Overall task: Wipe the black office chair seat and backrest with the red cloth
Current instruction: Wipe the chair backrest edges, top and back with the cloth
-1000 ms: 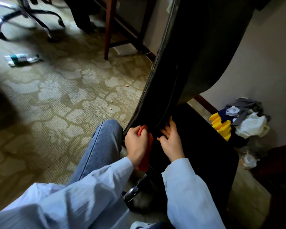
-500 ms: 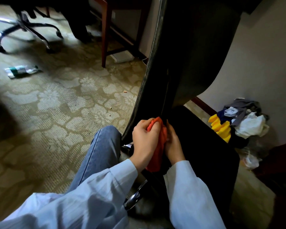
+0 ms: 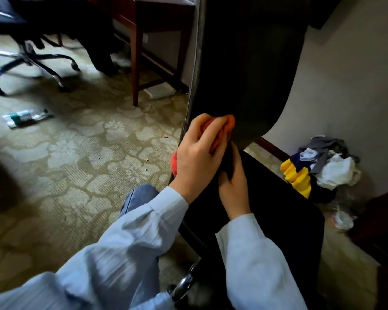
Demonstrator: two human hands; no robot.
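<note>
left hand grips the bunched red cloth, pressed to the lower backrest just above the seat. right hand lies at the seat-back crease; its fingers vanish in the dark, so its grip cannot be told. risk: a bunched cloth probably wipes narrow strips and misses areas; the chair may swivel under pressure. the label on the floor bottle is unreadable.

No text, brand, number or sign can be read. The plastic bottle lying on the carpet carries a green and white label, but its print is too small and blurred to make out.
</note>
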